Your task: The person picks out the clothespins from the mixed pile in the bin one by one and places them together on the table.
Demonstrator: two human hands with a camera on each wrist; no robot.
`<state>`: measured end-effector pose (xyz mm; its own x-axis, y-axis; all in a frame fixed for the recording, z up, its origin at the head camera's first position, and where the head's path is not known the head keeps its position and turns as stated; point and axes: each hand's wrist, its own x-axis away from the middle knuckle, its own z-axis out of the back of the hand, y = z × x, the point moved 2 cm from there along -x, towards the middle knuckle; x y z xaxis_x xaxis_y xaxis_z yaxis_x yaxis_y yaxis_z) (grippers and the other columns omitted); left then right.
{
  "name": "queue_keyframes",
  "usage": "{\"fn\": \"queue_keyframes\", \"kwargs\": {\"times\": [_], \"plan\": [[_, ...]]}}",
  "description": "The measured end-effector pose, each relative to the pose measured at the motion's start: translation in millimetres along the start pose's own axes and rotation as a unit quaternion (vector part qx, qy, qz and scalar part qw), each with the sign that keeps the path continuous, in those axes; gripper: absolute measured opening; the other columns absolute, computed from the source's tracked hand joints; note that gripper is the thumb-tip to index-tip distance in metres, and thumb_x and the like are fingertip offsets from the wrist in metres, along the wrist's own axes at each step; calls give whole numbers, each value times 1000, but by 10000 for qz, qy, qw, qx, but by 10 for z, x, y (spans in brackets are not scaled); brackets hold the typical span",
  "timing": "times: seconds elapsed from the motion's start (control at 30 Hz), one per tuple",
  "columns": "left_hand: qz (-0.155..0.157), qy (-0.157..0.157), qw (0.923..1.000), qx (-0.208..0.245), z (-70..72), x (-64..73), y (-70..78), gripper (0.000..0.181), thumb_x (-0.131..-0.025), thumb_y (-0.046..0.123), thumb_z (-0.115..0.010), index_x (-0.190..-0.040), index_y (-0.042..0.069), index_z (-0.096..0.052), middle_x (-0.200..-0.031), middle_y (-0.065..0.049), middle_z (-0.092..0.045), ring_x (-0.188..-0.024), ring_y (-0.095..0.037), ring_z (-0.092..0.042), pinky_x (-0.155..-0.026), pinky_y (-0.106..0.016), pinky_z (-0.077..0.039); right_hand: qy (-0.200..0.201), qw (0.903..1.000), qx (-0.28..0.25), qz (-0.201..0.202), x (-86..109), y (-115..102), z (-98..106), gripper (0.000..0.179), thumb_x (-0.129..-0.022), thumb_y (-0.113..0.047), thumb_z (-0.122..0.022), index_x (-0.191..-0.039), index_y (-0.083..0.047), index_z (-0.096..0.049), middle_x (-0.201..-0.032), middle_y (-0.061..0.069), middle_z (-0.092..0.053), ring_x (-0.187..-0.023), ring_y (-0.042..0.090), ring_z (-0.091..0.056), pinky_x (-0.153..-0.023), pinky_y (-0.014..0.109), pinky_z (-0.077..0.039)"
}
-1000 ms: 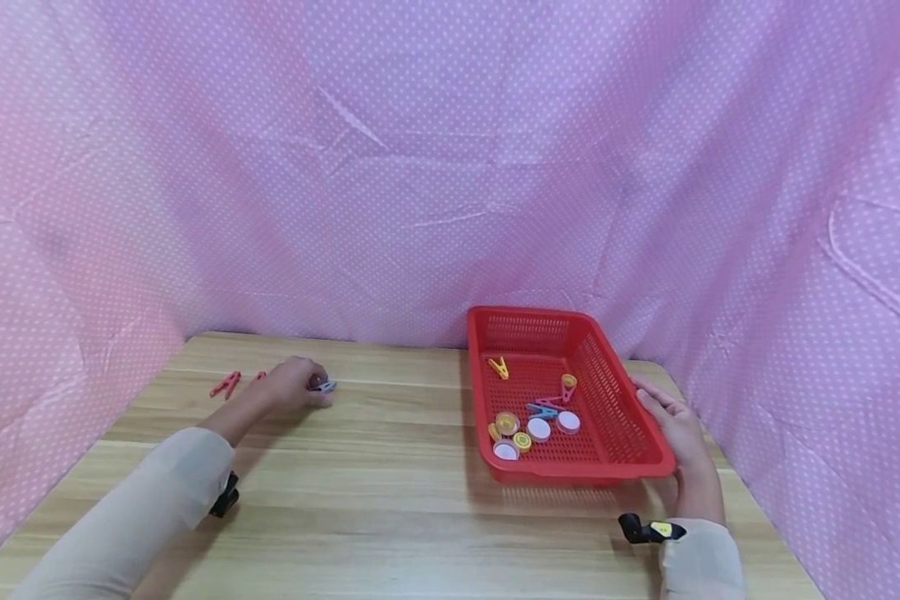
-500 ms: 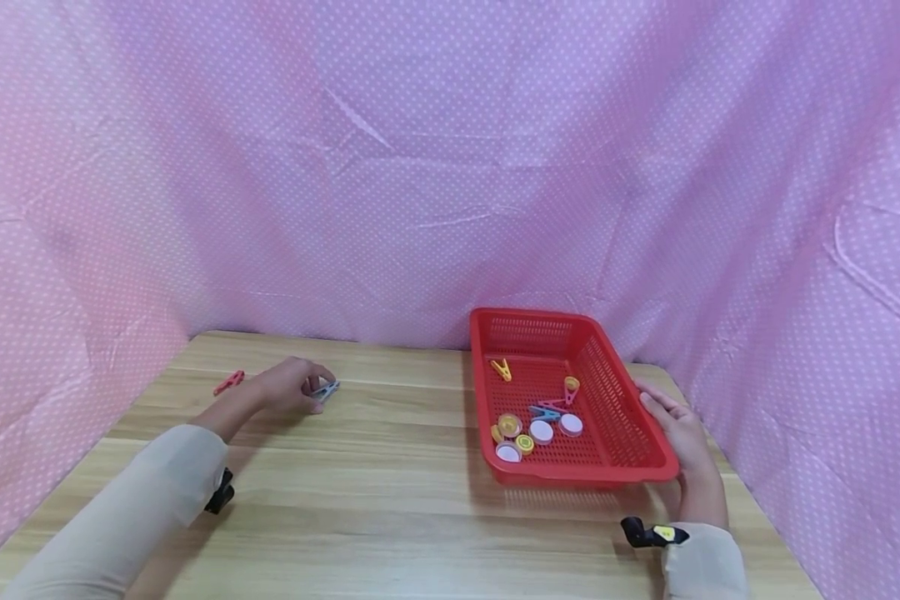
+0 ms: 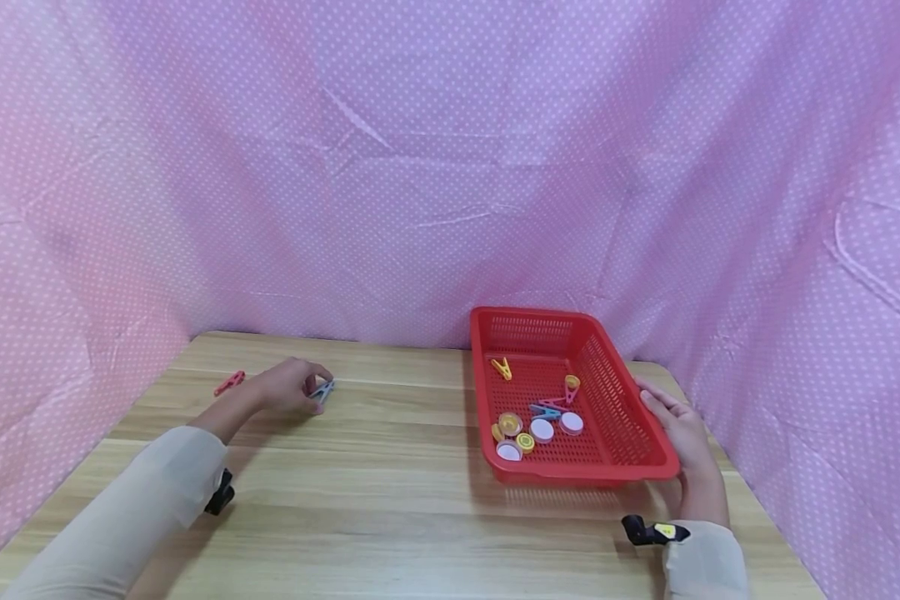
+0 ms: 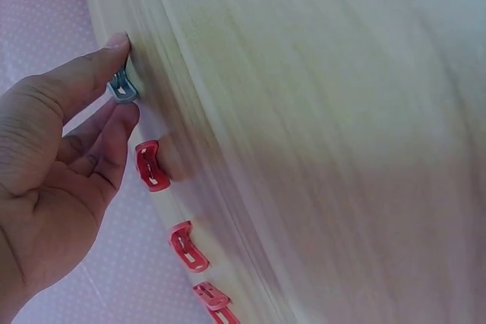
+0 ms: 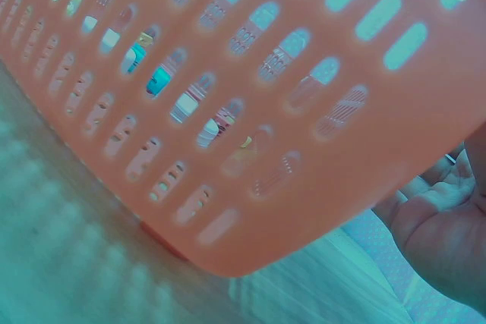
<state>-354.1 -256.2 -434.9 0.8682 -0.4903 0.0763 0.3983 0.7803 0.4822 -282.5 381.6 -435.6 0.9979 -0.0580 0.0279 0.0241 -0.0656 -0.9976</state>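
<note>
At the table's far left, my left hand (image 3: 288, 387) pinches a grey-blue clothespin (image 3: 324, 389) between thumb and fingers, close over the wood. In the left wrist view this clothespin (image 4: 122, 87) shows between the thumb and a fingertip. Beyond it, a row of red clothespins (image 4: 152, 165) lies along the table, one red clothespin (image 3: 229, 382) showing left of my wrist in the head view. My right hand (image 3: 678, 425) holds the right rim of a red plastic basket (image 3: 626, 392), thumb on the rim and fingers outside, partly hidden.
Inside the basket are a yellow clothespin (image 3: 502, 368), a blue clothespin (image 3: 546, 412), a pink clothespin (image 3: 571, 395), white round caps (image 3: 542, 430) and yellow caps (image 3: 525, 442). The wooden table (image 3: 390, 500) ends at a pink dotted curtain (image 3: 420, 208) behind and on both sides.
My left hand has turned the grey-blue clothespin to a steeper angle. A second red clothespin seen beside the wrist earlier is now hidden behind the arm. The right hand stays on the basket.
</note>
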Motion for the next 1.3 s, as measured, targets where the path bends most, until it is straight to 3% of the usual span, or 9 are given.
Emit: {"fn": "queue_keyframes", "kwargs": {"times": [0.3,0.5,1.3], "plan": [[170,110,9998,6,12,5,-36,52,-83,14,-86,-125,-6,-64,-96,-8,-65,-86,-20,-60,-78,-38,-54,-71,9998,-131,146,-13,1,-3,40,-104,-25,-62,-144,-24,-61,-104,-11,-76,-92,10,-73,-77,26,-59],[333,160,9993,74,7,-6,-50,55,-83,14,-86,-127,-8,-61,-101,-10,-65,-90,-21,-61,-82,-41,-54,-115,9998,-77,160,-18,-5,-4,43,-105,-26,-61,-148,-22,-57,-106,-11,-76,-93,10,-73,-77,27,-60],[353,211,9991,-51,7,-22,-85,55,-83,19,-87,-125,-9,-63,-98,-9,-66,-90,-21,-61,-83,-42,-54,-90,9998,-134,78,1,7,-12,37,-105,-27,-61,-141,-28,-64,-107,-10,-76,-94,11,-74,-78,28,-60]]}}
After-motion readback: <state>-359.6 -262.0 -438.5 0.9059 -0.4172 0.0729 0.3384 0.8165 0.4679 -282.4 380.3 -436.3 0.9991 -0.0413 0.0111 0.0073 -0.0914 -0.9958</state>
